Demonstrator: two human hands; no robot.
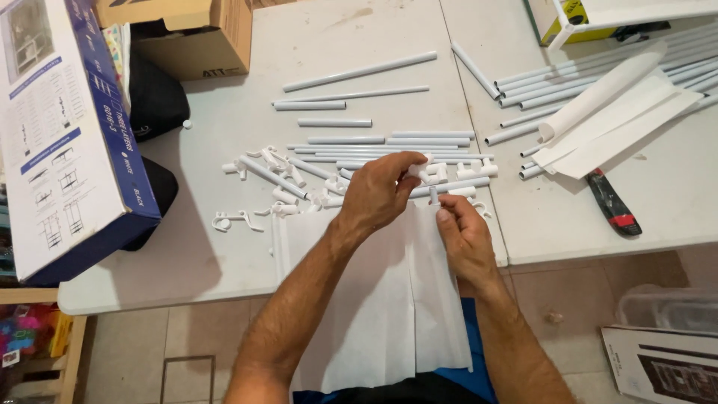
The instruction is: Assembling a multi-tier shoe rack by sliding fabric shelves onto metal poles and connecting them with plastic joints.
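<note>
White plastic connector pinched in left hand fingers, short smooth tube gripped by right hand fingers.

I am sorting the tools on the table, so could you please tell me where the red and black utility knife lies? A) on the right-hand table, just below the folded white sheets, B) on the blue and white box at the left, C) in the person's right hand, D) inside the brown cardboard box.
A: the utility knife lies flat on the right-hand table, just below the folded white sheets, apart from both hands.
</note>
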